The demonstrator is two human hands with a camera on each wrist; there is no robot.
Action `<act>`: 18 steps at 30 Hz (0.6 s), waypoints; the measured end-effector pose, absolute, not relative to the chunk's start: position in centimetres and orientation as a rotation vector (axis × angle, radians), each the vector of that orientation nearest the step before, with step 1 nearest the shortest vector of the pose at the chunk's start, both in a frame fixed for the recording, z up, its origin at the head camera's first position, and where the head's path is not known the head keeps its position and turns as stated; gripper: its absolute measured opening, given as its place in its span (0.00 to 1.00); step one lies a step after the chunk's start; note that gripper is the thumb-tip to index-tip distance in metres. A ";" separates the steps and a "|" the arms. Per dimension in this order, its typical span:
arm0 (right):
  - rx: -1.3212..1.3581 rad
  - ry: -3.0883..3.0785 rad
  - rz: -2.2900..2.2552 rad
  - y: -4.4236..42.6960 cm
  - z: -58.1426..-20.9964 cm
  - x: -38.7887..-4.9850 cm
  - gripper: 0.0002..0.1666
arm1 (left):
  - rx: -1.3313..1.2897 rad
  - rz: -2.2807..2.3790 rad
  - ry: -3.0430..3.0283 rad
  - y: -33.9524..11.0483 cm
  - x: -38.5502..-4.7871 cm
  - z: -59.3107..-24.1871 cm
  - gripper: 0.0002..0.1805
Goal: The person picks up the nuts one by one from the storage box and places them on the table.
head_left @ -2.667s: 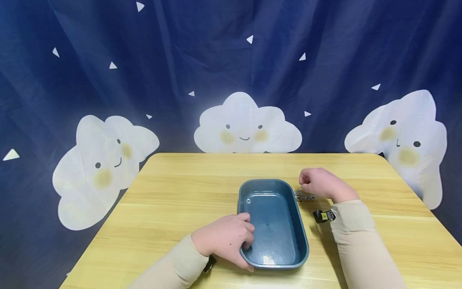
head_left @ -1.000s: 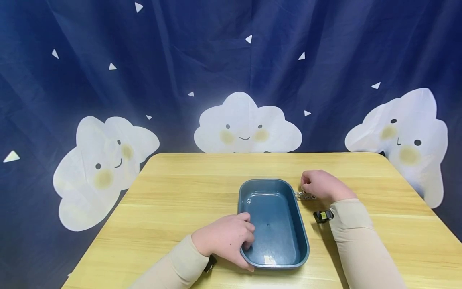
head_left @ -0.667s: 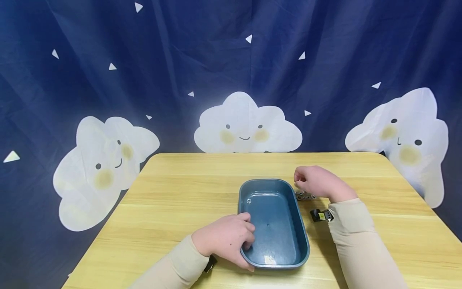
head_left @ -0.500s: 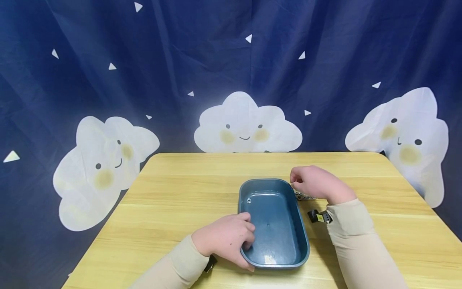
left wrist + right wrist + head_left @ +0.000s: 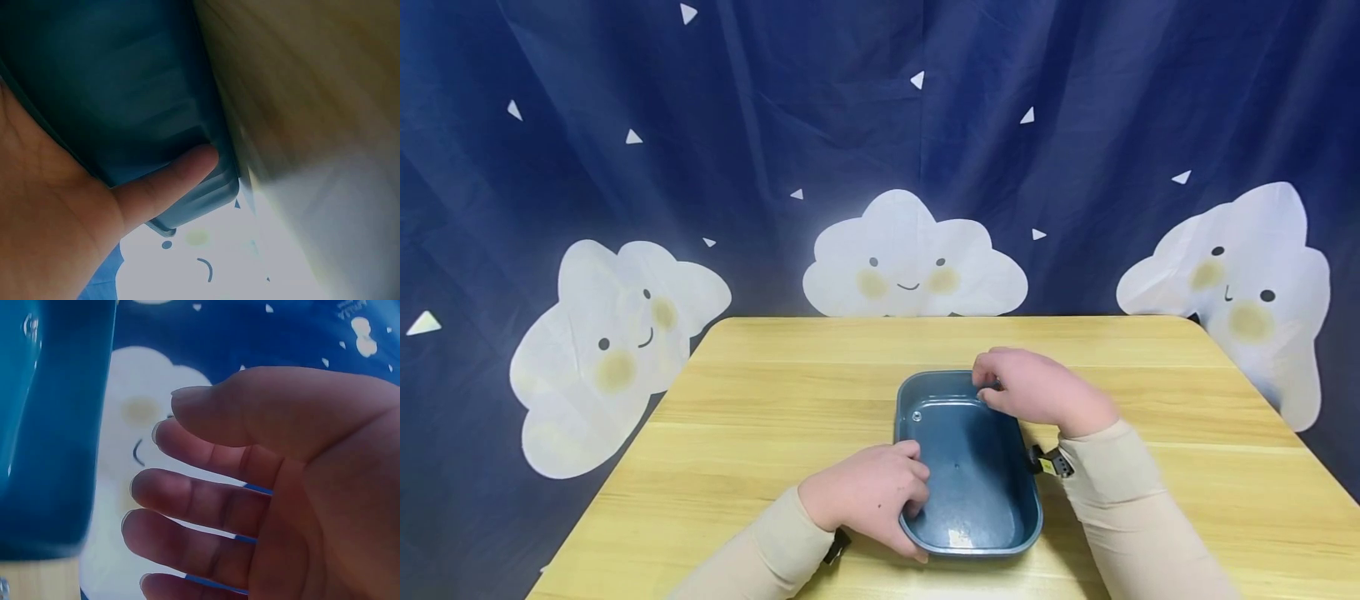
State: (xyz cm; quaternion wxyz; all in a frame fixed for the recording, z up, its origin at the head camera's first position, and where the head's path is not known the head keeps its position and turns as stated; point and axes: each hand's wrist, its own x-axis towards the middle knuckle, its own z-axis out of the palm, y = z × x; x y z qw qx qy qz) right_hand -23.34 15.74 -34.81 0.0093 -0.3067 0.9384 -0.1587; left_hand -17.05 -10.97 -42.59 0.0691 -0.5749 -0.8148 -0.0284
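Observation:
A dark teal plastic tray (image 5: pixel 958 479) stands on the table. My left hand (image 5: pixel 872 496) grips its near left side, fingers over the rim; in the left wrist view the thumb (image 5: pixel 172 181) lies along the outer wall. My right hand (image 5: pixel 1041 387) is above the tray's far right corner, its bent fingers close to the thumb. In the right wrist view the thumb (image 5: pixel 212 406) overlaps the index finger, and no object shows between them; a small one could be hidden. One small metal nut (image 5: pixel 917 417) lies inside the tray at the far left.
The wooden table (image 5: pixel 760 400) carries everything. Small nuts lie right of the tray, now hidden by my right hand in the head view; one metal piece (image 5: pixel 3 589) peeks in at the right wrist view's lower left. A cloud-print curtain (image 5: pixel 1045 83) hangs behind.
My right hand has moved left from the small nuts to over the tray's far right corner, covering the nuts from view. The left hand and tray stay where they were.

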 end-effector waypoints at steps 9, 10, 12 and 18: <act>-1.052 2.873 -0.361 12.2 -35.7 -23.1 0.12 | -1.737 -0.106 -2.459 -11.0 -17.1 -42.7 0.29; -1.057 2.869 -0.338 11.8 -35.8 -23.1 0.12 | -1.737 -0.105 -2.458 -11.0 -17.2 -42.7 0.29; -1.075 2.864 -0.284 11.0 -36.1 -23.1 0.12 | -1.738 -0.100 -2.457 -11.0 -17.2 -42.7 0.29; -1.079 2.851 -0.151 9.1 -37.8 -23.4 0.13 | -1.738 -0.093 -2.471 -11.1 -17.3 -42.9 0.29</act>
